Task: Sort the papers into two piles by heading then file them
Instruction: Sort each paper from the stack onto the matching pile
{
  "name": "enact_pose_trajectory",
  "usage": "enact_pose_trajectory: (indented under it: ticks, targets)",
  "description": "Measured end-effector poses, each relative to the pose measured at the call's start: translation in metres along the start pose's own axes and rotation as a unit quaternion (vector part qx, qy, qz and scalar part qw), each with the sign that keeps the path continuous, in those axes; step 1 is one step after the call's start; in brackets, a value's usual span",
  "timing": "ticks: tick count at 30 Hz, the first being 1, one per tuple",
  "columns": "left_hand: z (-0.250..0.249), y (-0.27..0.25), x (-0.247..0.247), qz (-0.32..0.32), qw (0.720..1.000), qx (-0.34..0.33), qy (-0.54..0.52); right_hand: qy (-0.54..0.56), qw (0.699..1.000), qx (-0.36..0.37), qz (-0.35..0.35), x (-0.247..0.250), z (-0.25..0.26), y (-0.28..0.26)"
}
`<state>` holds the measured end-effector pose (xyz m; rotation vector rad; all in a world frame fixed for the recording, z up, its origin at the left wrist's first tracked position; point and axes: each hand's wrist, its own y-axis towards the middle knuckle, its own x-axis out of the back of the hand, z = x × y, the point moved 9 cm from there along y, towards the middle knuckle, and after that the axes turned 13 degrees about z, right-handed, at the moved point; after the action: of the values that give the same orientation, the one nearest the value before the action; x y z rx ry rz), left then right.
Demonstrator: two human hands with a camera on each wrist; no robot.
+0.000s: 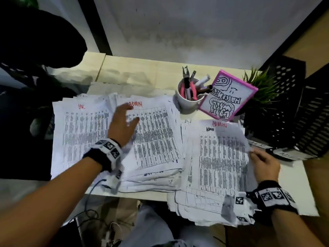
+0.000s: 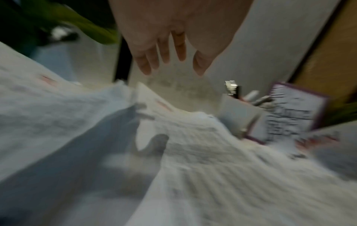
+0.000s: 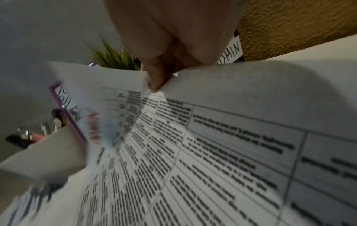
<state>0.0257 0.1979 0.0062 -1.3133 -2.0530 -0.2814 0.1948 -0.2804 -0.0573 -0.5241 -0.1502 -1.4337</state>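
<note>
Three stacks of printed table sheets lie on the desk. The left pile (image 1: 80, 132) is headed HR in red. The middle pile (image 1: 156, 139) is headed ADMIN. My left hand (image 1: 124, 122) hovers over the seam between these two, fingers spread and straight, holding nothing; the blurred left wrist view shows the same open hand (image 2: 170, 58) above the paper. The right stack (image 1: 220, 161) also reads Admin on top. My right hand (image 1: 261, 159) pinches the right edge of that stack's top sheet (image 3: 212, 94), lifting it slightly.
A white cup of pens and pliers (image 1: 188, 97) and a pink-framed whiteboard (image 1: 227, 95) stand behind the papers. A green plant (image 1: 261, 88) and black mesh file trays (image 1: 299, 111) with labels sit at the right. The right stack overhangs the desk's front edge.
</note>
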Motion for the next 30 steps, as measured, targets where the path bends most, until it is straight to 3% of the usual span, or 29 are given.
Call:
enact_pose_trajectory:
  ticks: [2, 5, 8, 9, 12, 16, 18, 21, 27, 30]
  targets:
    - [-0.028, -0.005, -0.058, 0.083, 0.991, 0.008, -0.105, 0.052, 0.999, 0.001, 0.016, 0.001, 0.002, -0.003]
    - [-0.05, -0.013, -0.134, 0.194, 0.951, 0.049, -0.234, 0.134, 0.99, -0.002, 0.049, 0.003, 0.0, -0.009]
    - [-0.061, -0.022, -0.178, 0.252, 0.911, 0.079, -0.315, 0.192, 0.976, -0.007, 0.102, -0.001, -0.002, -0.014]
    - [-0.065, -0.024, -0.184, 0.251, 0.905, 0.069, -0.335, 0.215, 0.97, -0.012, 0.118, -0.005, -0.001, -0.017]
    - [-0.069, -0.031, -0.183, 0.202, 0.931, 0.047, -0.301, 0.281, 0.949, -0.048, 0.133, -0.012, -0.004, -0.02]
    - [-0.064, -0.046, -0.181, 0.165, 0.941, 0.055, -0.29, 0.292, 0.949, -0.118, 0.033, 0.002, -0.026, -0.001]
    - [-0.062, -0.051, -0.181, 0.168, 0.944, 0.049, -0.279, 0.225, 0.966, -0.126, 0.011, 0.005, -0.031, 0.014]
    - [-0.062, -0.058, -0.182, 0.164, 0.947, 0.044, -0.273, 0.083, 0.984, -0.152, 0.037, -0.004, -0.04, 0.027]
    - [-0.059, -0.07, -0.184, 0.149, 0.93, 0.068, -0.329, 0.038, 0.982, -0.183, 0.029, -0.012, -0.038, 0.032]
    - [-0.058, -0.073, -0.185, 0.15, 0.922, 0.079, -0.347, -0.004, 0.988, -0.152, 0.028, -0.012, -0.022, 0.033]
